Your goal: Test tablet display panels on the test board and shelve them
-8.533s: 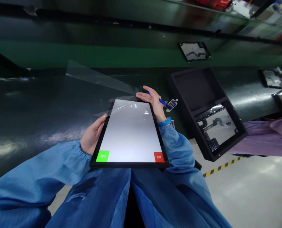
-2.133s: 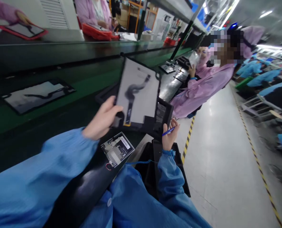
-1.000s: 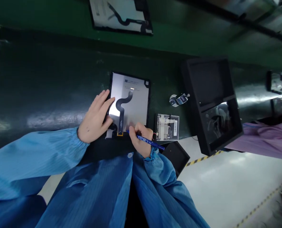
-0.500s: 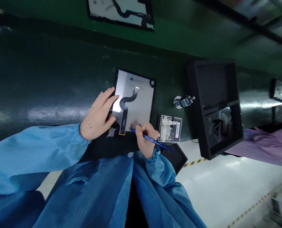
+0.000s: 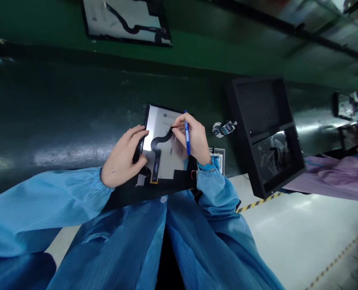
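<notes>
"What is on the dark bench (image 5: 61, 112)?"

"A flat panel (image 5: 167, 149) with a black edge. Its silver side faces up, and it lies near the front of the bench, close to the blue sleeves (image 5: 76, 225)."

"What is the wiggly black thing on it?"

"That's a ribbon cable (image 5: 156, 161). It curves over the panel like a little snake."

"What is the left hand (image 5: 121, 157) doing?"

"It is closed around the left edge of the panel and holds on."

"And the right hand (image 5: 194, 139)?"

"It is closed on a blue pen (image 5: 187, 139) and sits over the panel. Its fingers (image 5: 179, 123) are very near the top of the cable. I can't tell if the pen touches anything."

"What else is close by?"

"A small metal clip (image 5: 224, 129) and a little circuit board (image 5: 217, 155) lie just to the right of the panel. Past them is a black tray (image 5: 266, 137) with two parts. A pink sleeve (image 5: 332, 177) is off to the side, and another panel (image 5: 124, 22) lies far up the bench."
</notes>
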Demonstrator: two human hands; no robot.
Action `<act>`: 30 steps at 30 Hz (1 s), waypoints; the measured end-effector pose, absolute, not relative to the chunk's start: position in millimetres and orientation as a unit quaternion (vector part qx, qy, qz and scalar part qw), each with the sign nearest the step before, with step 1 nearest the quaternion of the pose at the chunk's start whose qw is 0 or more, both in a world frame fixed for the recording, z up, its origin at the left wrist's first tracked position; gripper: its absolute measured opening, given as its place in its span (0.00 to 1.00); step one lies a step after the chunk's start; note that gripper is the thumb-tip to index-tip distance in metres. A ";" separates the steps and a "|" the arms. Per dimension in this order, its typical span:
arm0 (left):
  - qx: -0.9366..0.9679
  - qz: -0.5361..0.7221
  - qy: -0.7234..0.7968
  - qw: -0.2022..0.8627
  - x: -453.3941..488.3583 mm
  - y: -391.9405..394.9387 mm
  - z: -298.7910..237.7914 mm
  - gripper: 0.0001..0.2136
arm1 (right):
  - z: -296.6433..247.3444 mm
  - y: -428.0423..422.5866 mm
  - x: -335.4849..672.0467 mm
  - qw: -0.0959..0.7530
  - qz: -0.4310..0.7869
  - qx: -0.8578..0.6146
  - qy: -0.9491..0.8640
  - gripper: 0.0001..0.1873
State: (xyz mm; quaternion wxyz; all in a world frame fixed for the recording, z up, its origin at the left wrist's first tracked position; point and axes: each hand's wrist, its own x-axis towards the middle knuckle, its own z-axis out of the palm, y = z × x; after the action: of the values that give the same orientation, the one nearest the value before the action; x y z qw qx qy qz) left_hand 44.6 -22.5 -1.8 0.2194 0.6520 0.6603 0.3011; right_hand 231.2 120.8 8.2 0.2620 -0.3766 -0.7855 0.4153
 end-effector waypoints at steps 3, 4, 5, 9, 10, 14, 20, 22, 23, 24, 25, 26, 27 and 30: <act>0.633 0.341 0.661 0.213 44.4 -9.7 15.1 0.17 | 22.7 110.7 240.2 0.308 0.454 -0.328 -0.769 0.07; 0.625 0.358 0.647 0.250 45.8 -3.7 22.2 0.14 | 30.7 105.6 245.3 0.322 0.465 -0.311 -0.764 0.08; 0.613 0.372 0.624 0.311 48.4 2.7 29.3 0.12 | 38.8 100.2 250.7 0.334 0.471 -0.297 -0.760 0.10; 0.529 0.397 0.500 0.559 67.9 23.5 52.1 0.08 | 60.1 79.8 271.0 0.377 0.452 -0.275 -0.760 0.13; 0.512 0.402 0.482 0.586 73.9 26.3 55.0 0.08 | 61.2 75.7 275.7 0.387 0.447 -0.274 -0.758 0.14; 0.486 0.380 0.459 0.640 95.2 30.1 51.6 0.07 | 52.0 65.3 296.8 0.408 0.436 -0.286 -0.749 0.14; 0.647 0.370 0.540 0.391 119.7 26.7 19.3 0.03 | 15.0 60.6 328.3 0.405 0.419 -0.453 -0.675 0.07; 0.700 0.353 0.534 0.316 124.7 24.1 9.9 0.06 | 3.6 55.9 332.7 0.390 0.395 -0.503 -0.663 0.05; 0.712 0.347 0.531 0.302 126.2 22.9 6.4 0.06 | -0.3 52.8 333.4 0.375 0.387 -0.512 -0.669 0.05; 0.714 0.343 0.532 0.299 126.8 21.8 3.9 0.07 | -2.7 49.5 333.2 0.357 0.385 -0.509 -0.682 0.04; 0.711 0.344 0.534 0.301 126.8 21.0 2.3 0.07 | -3.7 46.5 332.5 0.337 0.385 -0.496 -0.702 0.04; 0.704 0.349 0.538 0.305 126.3 20.3 1.5 0.07 | -3.3 44.0 331.4 0.316 0.384 -0.476 -0.725 0.04; 0.696 0.355 0.542 0.309 125.6 19.7 1.3 0.07 | -2.1 42.3 330.2 0.297 0.382 -0.452 -0.749 0.05; 0.669 0.380 0.556 0.315 123.5 18.1 2.2 0.06 | 3.4 42.5 328.2 0.247 0.372 -0.384 -0.808 0.08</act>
State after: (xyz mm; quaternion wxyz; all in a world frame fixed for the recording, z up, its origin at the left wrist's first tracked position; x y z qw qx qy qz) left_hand 123.5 18.1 2.2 0.3150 0.6685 0.5561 0.3802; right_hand 328.2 42.5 3.4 0.2471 -0.3839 -0.8083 0.3717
